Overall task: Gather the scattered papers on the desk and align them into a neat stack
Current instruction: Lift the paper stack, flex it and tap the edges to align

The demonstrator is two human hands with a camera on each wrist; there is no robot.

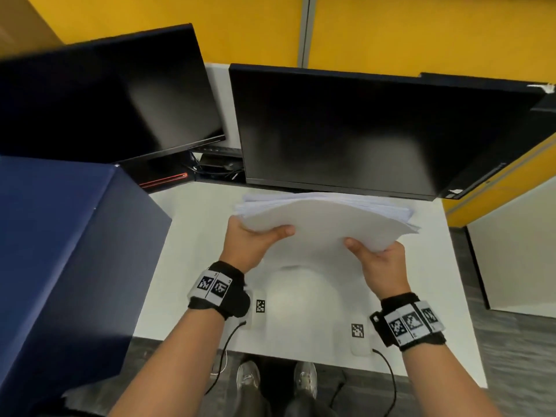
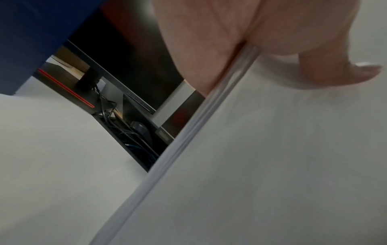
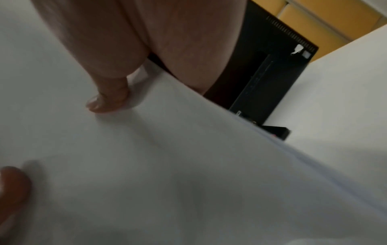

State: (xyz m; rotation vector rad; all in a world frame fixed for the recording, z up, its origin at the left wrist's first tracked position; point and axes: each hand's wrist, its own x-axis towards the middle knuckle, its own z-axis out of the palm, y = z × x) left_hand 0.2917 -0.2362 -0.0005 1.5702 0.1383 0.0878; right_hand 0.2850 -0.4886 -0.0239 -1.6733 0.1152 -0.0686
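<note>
**Item: papers, gathered, held above desk — alignment pending**

Papers [image 1: 325,224]: one thick white sheaf, lifted off the desk [image 1: 192,254] and bowed upward in the middle, over the desk's centre toward its far edge, just in front of the right monitor [image 1: 376,127]. Far and right edges are fanned; sheets stick out unevenly. I see no loose sheets left on the desk.

Left hand [image 1: 249,245]: I have it gripping the sheaf's near left corner, thumb on top, fingers under and out of sight.

Right hand [image 1: 379,260]: same grip at the near right edge, thumb pressed on the top sheet. The wrist views confirm both thumbs on paper.

Other stock: left monitor [image 1: 114,97] at the far left corner; blue box [image 1: 69,251] along the left edge.

Step in hand, as I judge it: gathering is done, squaring is not. Next move calls for tipping the sheaf on edge, loosening both grips slightly, and tapping it against the desk until the edges sit flush, then laying it flat.
</note>
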